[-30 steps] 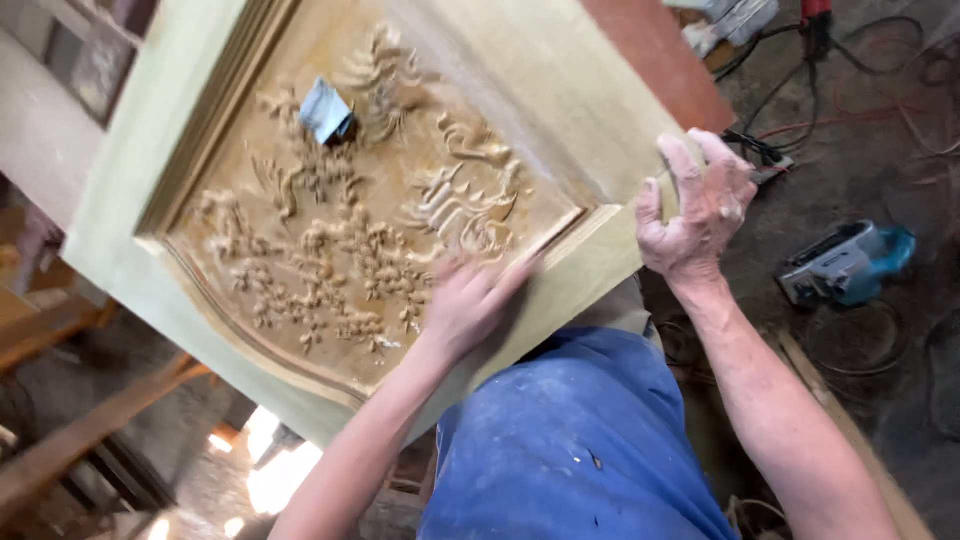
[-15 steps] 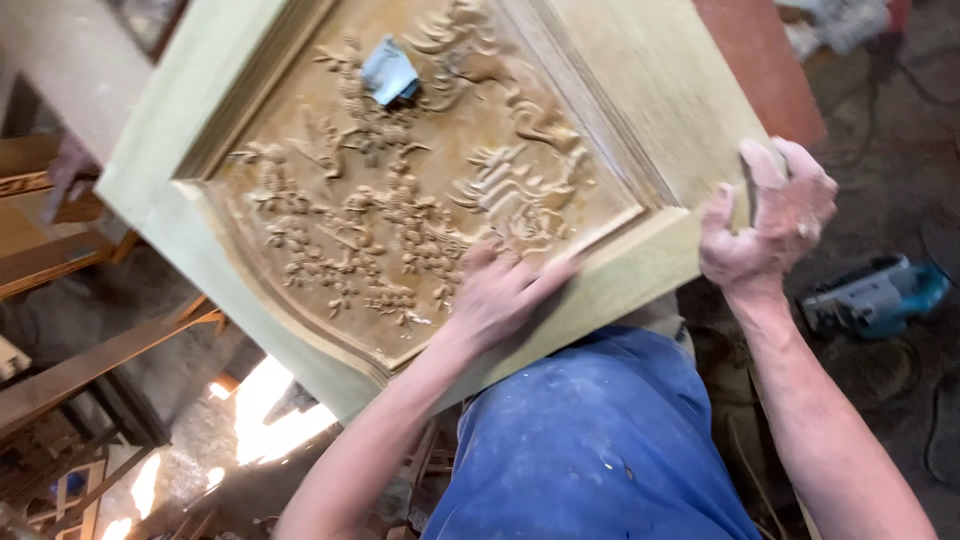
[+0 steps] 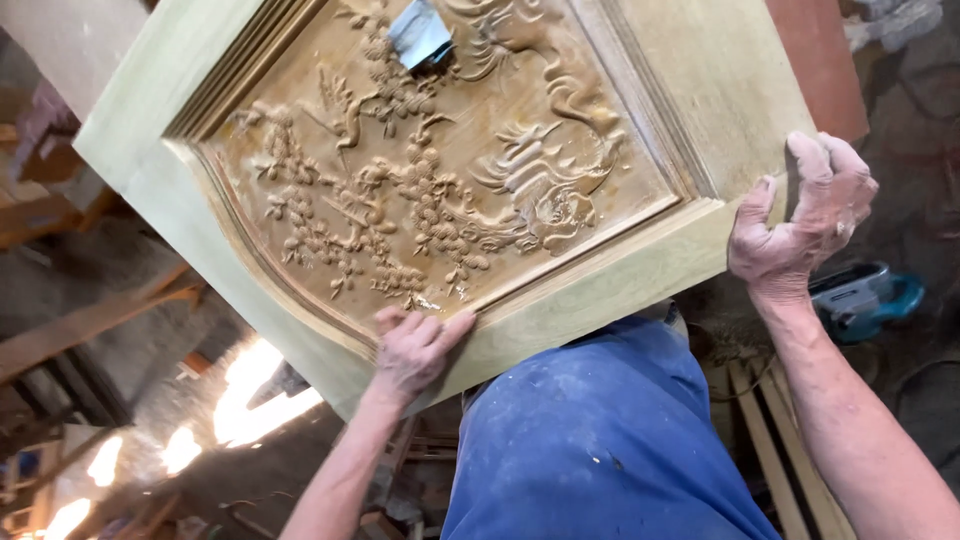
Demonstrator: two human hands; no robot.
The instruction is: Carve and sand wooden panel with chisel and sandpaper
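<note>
a carved wooden panel (image 3: 450,190) fills the upper middle of the frame, tilted, its pale frame around a relief of branches and flowers. near its top lies a folded scrap of sandpaper (image 3: 420,35). the left hand (image 3: 415,350) presses flat on the panel's lower edge, fingers together. at right, the right hand (image 3: 800,225) grips the panel's corner, fingers curled. a blue power sander (image 3: 865,295) lies beyond on the floor.

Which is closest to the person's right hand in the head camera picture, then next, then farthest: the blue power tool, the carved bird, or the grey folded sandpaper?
From the right hand, gripping the panel's corner:
1. Blue power tool, on the floor just below the hand.
2. Carved bird, in the middle of the panel, to the hand's left.
3. Grey folded sandpaper, lying at the panel's top, farthest away.
</note>
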